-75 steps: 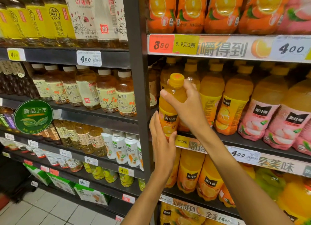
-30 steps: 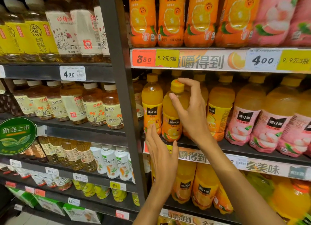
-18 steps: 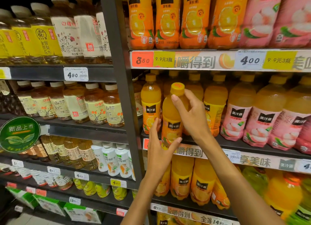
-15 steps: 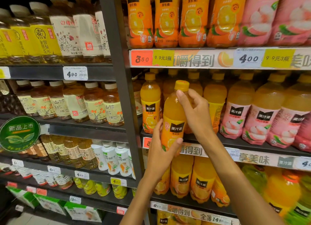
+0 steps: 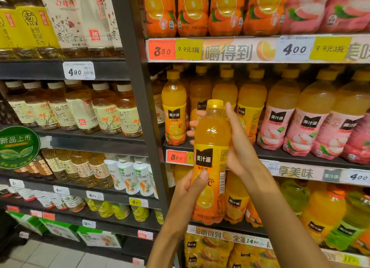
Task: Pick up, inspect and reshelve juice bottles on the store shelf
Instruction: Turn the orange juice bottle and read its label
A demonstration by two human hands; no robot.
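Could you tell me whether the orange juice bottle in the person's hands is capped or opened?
Capped: the orange juice bottle, held upright by the left hand and right hand, has its yellow cap on.

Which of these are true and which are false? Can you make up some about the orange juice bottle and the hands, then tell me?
1. Both hands hold the orange plastic juice bottle with the yellow cap. True: the right hand grips its upper part, the left hand its lower part.
2. The bottle's cap is off. False: the yellow cap is on.
3. The bottle is standing on the dark metal shelf. False: it is held in front of it.
4. Pink-labelled bottles stand to the right. True.
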